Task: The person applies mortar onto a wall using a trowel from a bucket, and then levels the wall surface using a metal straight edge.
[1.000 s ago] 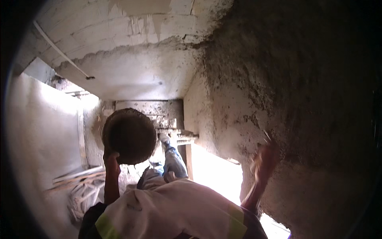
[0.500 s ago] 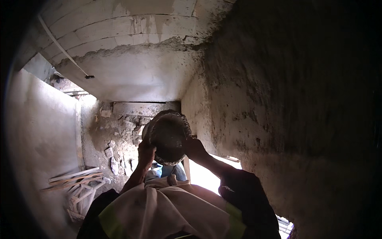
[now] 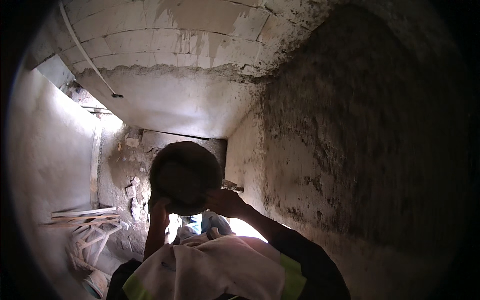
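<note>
Round basin (image 3: 185, 172), dark against the light, is up in front of the person's torso, held at its near edge by both hands! Left hand (image 3: 160, 209) clasps the rim on one side, right hand (image 3: 223, 201) on the other, fingers deep in shadow. Pale broken blocks (image 3: 131, 192) lie left, wooden strips (image 3: 95, 240) beyond; the rough, stained wall (image 3: 310, 165) rises right.

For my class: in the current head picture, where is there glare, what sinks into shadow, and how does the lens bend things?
Head view, glare: a white patch beside the right forearm; head view, shadow: round vessel, left hand and right hand nearly silhouettes; head view, distortion: joints in the block wall bow, and the corners go black.
</note>
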`<state>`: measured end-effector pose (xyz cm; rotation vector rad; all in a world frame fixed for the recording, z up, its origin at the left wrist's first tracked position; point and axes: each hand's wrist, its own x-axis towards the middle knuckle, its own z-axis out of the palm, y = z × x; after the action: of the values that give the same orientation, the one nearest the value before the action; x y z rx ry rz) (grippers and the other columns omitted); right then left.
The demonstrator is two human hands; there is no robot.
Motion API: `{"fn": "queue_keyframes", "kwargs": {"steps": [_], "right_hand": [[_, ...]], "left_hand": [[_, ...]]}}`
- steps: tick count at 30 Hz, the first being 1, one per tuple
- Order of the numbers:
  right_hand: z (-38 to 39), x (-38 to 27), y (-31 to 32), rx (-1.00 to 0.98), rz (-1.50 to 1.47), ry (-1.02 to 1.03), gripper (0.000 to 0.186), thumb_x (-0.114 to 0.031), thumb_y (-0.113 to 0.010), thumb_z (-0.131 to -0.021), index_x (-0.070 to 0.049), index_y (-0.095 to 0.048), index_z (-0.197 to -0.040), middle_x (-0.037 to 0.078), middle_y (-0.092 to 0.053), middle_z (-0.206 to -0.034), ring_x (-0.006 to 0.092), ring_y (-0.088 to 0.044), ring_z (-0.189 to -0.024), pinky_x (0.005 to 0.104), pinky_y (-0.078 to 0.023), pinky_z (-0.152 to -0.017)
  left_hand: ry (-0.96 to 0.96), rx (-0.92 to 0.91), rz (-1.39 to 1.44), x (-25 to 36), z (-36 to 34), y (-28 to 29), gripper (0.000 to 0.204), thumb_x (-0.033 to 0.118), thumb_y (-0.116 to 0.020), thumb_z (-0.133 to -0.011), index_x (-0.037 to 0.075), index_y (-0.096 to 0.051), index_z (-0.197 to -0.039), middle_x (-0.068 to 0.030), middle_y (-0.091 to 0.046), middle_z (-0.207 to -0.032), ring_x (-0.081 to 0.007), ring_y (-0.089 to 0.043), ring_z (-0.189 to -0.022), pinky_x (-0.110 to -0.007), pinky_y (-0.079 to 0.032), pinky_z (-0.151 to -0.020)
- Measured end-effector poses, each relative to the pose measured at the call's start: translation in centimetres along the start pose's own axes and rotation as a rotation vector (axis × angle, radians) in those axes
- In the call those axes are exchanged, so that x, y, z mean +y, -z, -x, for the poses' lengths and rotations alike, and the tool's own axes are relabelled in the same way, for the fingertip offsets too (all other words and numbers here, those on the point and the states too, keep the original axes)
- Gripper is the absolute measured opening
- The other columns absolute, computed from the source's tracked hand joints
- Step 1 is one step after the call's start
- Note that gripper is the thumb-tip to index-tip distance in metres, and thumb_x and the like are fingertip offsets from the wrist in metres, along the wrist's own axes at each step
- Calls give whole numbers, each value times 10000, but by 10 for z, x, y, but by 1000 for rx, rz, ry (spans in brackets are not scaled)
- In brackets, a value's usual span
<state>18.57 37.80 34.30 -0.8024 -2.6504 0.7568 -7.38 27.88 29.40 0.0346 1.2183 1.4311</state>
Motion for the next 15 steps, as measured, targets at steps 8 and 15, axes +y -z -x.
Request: {"fn": "queue_keyframes", "kwargs": {"steps": [8, 15], "right_hand": [[-134, 88, 131, -261, -956, -353, 295, -255, -553, -879, -55, -559, -1095, 46, -612, -804, 134, -592, -655, 280, -491, -530], [-53, 230, 373, 922, -568, -793, 472, -390, -526, -884, -104, -484, -1257, 5, -573, -866, 125, -560, -659, 264, -463, -540]], "left_hand": [[-589, 149, -768, 20, -45, 74, 272, -55, -577, -695, 67, -613, -935, -77, -606, -910, -205, -615, -780, -308, -540, -700], [-239, 336, -76, 59, -35, 62, 328, -50, -540, -698, 62, -583, -1003, -41, -605, -894, -189, -611, -755, -323, -551, -651]]}}
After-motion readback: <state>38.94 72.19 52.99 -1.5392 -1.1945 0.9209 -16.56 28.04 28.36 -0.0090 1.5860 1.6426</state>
